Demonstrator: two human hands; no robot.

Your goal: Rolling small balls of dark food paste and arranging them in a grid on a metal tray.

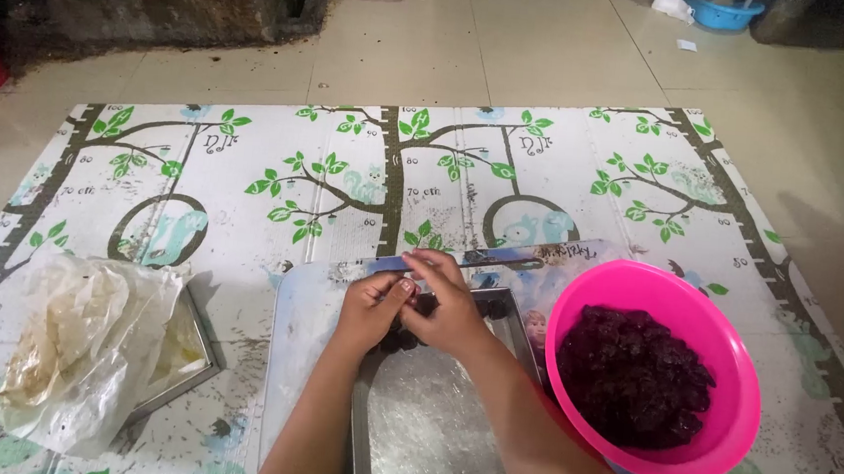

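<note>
I judge the work barely begun: my left hand (373,308) and right hand (449,307) pinch dark sticky pieces (404,338) at the far end of the shiny rectangular metal tray (427,428), mostly bare, while the round pink plastic bowl (733,362) holds plenty.

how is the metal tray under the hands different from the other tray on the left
The rectangular metal tray under the hands lies mostly bare and shiny, with a few dark pieces at its far end; the metal tray at the left is largely hidden under crumpled translucent wrapping. The first lies square to the view, the second at an angle. Both hands work over the first; none is near the second. Both rest on the tree-printed mat.
</note>
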